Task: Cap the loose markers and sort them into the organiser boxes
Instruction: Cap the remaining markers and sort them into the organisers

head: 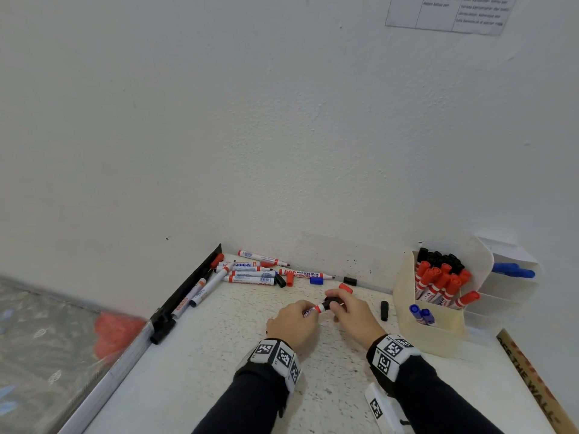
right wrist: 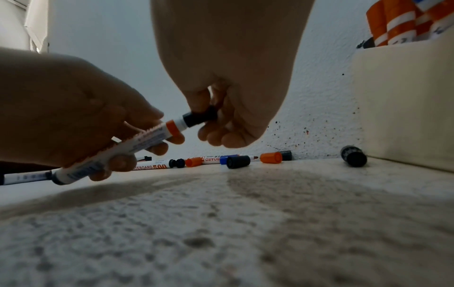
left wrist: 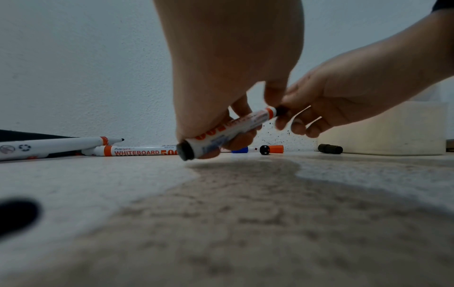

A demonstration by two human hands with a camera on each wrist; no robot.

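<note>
My left hand grips a white whiteboard marker with orange bands a little above the table; its barrel slants up to the right. My right hand pinches a black cap that sits on the marker's tip end. Several loose markers lie in a heap by the wall. Loose caps lie near them: a red one, a blue one, black ones. The cream organiser box at the right holds capped red, black and blue markers.
A white organiser behind the cream box holds blue markers. A black bar runs along the table's left edge. A printed cardboard strip lies at the right edge. The wall rises right behind the heap.
</note>
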